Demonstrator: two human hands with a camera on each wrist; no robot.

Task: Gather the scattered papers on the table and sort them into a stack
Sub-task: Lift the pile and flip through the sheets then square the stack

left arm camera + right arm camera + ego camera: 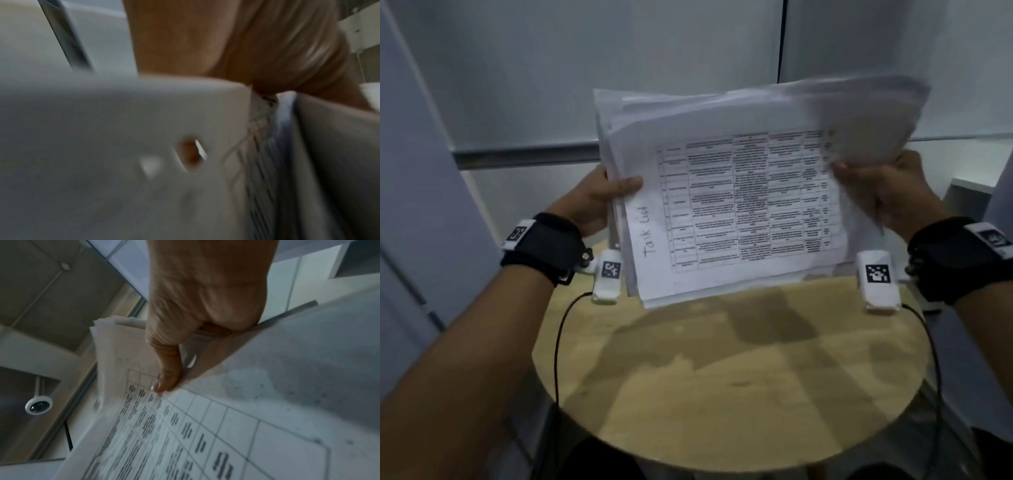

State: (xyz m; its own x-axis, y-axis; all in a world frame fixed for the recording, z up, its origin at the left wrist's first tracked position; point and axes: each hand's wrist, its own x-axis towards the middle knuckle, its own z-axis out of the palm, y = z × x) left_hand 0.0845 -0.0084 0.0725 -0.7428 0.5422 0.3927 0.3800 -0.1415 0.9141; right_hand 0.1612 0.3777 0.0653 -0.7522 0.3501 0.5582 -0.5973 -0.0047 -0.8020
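A loose stack of white papers (739, 205) is held up in the air above the round wooden table (722, 394). The top sheet carries a printed table and the handwritten words "Task List". My left hand (599, 195) grips the stack's left edge, thumb on the front. My right hand (883, 185) grips the right edge, thumb pressed on the top sheet; some upper right sheets are blurred. In the right wrist view the thumb (166, 379) lies on the printed sheet (185, 434). The left wrist view is blurred, with paper (102, 146) close to the lens and my left hand (226, 48) behind it.
White wall panels (619, 68) stand behind the table. A grey partition (421, 171) runs along the left. Cables (556, 342) hang from both wrist cameras down past the table's edge. The table's near rim is close to my body.
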